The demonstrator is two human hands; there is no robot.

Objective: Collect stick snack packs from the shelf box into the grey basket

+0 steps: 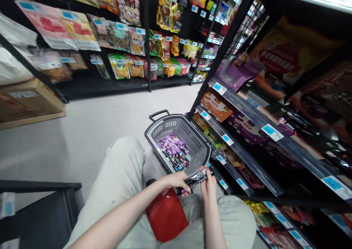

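My left hand (pixel 180 181) grips one end of a bundle of black snack sachets (pixel 195 178) in shiny wrappers. At the other end, the fingers of my right hand (pixel 208 177) are closed on the same sachets. Both hands are over my lap, just in front of a grey shopping basket (pixel 202 131) on the floor. Inside the basket lie purple packets (pixel 173 143) and, nearer to me, dark packets (pixel 178 160). A red object (pixel 166 216), perhaps a pouch, rests at my lap below the left wrist. The sachets' printing is too small to read.
A tall shelf (pixel 247 113) with boxed and bagged goods stands close on my right, beside the basket. Hanging snack bags (pixel 121 66) fill the far rack. A cardboard box (pixel 30 102) stands at the left, and a black shelf edge (pixel 41 186) juts in at lower left.
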